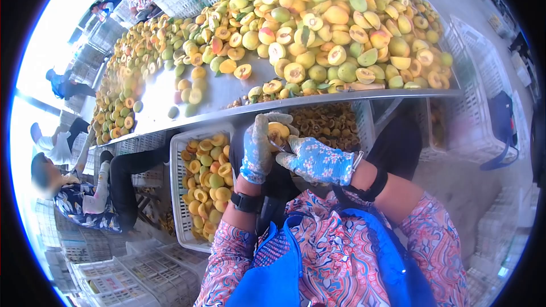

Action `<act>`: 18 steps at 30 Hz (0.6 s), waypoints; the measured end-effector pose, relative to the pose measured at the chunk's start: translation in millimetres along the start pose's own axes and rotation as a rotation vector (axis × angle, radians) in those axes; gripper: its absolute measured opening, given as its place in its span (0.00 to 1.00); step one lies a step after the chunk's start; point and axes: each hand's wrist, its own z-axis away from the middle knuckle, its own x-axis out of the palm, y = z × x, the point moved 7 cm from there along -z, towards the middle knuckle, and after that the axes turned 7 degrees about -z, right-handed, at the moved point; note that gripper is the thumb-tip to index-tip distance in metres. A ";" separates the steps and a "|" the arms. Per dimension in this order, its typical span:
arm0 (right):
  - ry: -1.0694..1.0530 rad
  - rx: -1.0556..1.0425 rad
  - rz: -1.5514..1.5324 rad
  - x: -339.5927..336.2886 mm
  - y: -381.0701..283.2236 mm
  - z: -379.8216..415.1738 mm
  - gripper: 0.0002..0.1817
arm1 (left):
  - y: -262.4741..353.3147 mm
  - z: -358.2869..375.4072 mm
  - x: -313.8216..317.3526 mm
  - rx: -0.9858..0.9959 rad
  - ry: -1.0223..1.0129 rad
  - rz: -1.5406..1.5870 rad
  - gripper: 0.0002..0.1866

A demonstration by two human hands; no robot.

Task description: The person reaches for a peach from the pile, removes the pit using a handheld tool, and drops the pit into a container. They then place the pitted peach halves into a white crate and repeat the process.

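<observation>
In the middle of the head view, my left hand (256, 150), in a patterned blue glove with a worn pale palm, holds a yellow peach half (278, 131) between thumb and fingers. My right hand (321, 161), gloved alike, is closed on a small metal pitting tool (276, 146) whose thin end touches the peach's cut side; its handle is hidden in the fingers. Both hands are just below the edge of a metal table (284, 104) heaped with halved peaches (341, 34). Below the hands' left side stands a white crate (177, 193) of peach halves.
Beneath the table edge, a crate holds brown pits (335, 125). A wooden-handled tool (364, 87) lies among the peaches by the rim. White crates (483, 96) stand at right, more at lower left. A co-worker (85, 199) sits at left; other people are farther back.
</observation>
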 end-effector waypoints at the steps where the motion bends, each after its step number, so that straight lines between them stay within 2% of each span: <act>1: -0.113 0.122 -0.019 4.4 3.6 2.0 0.23 | 3.2 -1.1 -3.9 -0.001 0.003 0.001 0.35; 2: -0.112 0.121 -0.020 4.8 7.1 0.5 0.23 | -0.2 -2.7 -3.6 -0.114 -0.045 0.005 0.36; 3: -0.137 0.161 -0.145 8.6 15.9 -1.3 0.21 | -4.7 -1.7 -0.9 -0.228 -0.093 0.011 0.36; 4: -0.162 0.200 -0.270 11.9 19.5 -1.2 0.20 | -2.1 -1.2 3.7 -0.227 -0.099 0.114 0.36; 5: -0.162 0.197 -0.265 10.6 18.7 -1.5 0.20 | 0.0 -0.8 11.9 -0.222 -0.098 0.114 0.36; 7: -0.195 0.218 -0.647 14.6 12.8 1.1 0.17 | 12.2 2.8 10.1 -0.005 0.141 0.231 0.36; 8: -0.132 0.240 -0.537 15.8 10.4 3.1 0.13 | 17.4 4.6 5.3 0.158 0.153 -0.063 0.35; 9: -0.135 0.244 -0.537 14.7 8.6 4.4 0.13 | 5.1 5.3 -1.0 0.089 0.134 -0.022 0.34; 11: -0.324 0.397 -0.810 23.1 8.2 10.3 0.08 | 5.8 3.1 -1.5 0.093 0.088 -0.017 0.31; 12: -0.388 0.393 -0.936 26.3 13.8 7.2 0.09 | 3.9 0.7 -3.2 0.095 0.088 -0.015 0.31; 14: -0.381 0.373 -0.901 26.1 18.5 3.3 0.10 | -7.8 -3.0 -7.0 -0.013 0.114 0.028 0.30; 16: -0.338 0.337 -0.755 21.8 16.0 1.4 0.12 | -6.2 -5.1 -7.0 0.007 0.174 -0.011 0.30; 18: -0.351 0.352 -0.819 24.6 14.5 2.3 0.12 | -9.1 -6.0 -11.4 0.061 0.281 -0.044 0.29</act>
